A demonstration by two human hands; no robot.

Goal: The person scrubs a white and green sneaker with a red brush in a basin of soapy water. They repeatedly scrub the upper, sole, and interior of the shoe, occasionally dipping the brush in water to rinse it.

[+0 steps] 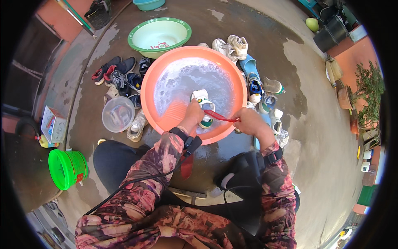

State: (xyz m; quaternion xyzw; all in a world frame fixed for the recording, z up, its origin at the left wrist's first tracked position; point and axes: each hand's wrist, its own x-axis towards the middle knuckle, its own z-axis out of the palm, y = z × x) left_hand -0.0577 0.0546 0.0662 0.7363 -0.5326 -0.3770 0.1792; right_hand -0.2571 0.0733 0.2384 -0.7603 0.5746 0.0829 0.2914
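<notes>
Over a large orange plastic basin (149, 90) of soapy water (183, 77), my left hand (195, 112) grips a white shoe with green trim (205, 101). My right hand (250, 120) holds the handle of a red brush (219, 115), whose far end reaches the shoe's opening. The brush's bristles are hidden at the shoe. An orange ribbed washboard (174, 112) leans inside the basin to the left of my left hand, its lower end at the near rim.
Dark sneakers (119, 81) and a clear plastic tub (118, 114) lie left of the basin. White shoes (231, 48) and a blue slipper (248, 64) crowd its right. A green-rimmed basin (159, 23) stands behind; a bright green bucket (67, 169) lies at the left.
</notes>
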